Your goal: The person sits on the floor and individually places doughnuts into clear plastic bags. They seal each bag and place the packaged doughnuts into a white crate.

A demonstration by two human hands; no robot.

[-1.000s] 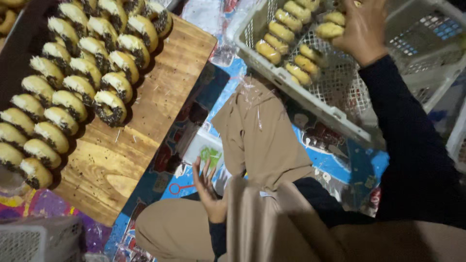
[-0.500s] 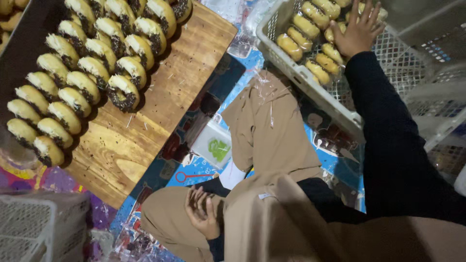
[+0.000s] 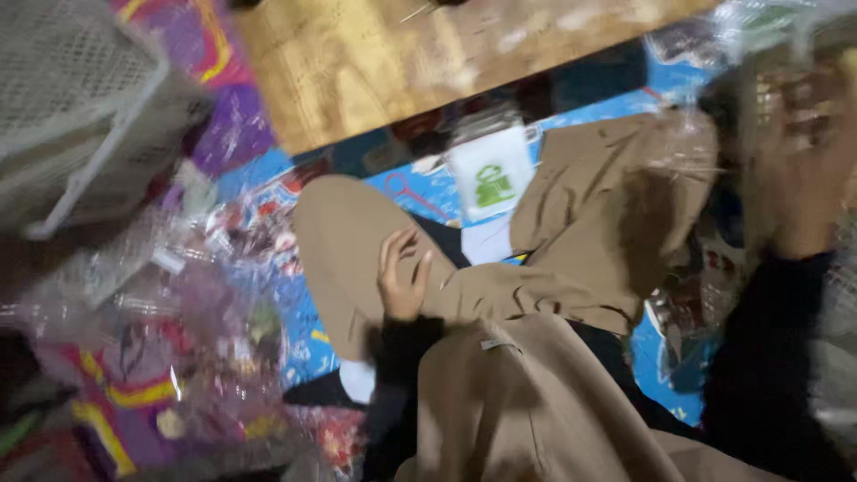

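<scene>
Left hand point(image 3: 402, 278) rests loosely open, empty, on the tan trouser knee point(image 3: 357, 241). Blurred right hand point(image 3: 808, 170), at three o'clock, possibly grips clear crinkled plastic point(image 3: 714, 116); its grip cannot be told.

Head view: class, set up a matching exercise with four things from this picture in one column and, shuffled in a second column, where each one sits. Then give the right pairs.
Things:
1. Left hand
2. Wooden board
3. White mesh basket
4. Right hand

Places:
A. Top left corner, over the patterned mat
B. Far right, raised and blurred behind clear plastic
C. Resting on the tan trouser leg, fingers loosely spread
D. Along the top edge, above the knees

Pairs: 1-C, 2-D, 3-A, 4-B
</scene>
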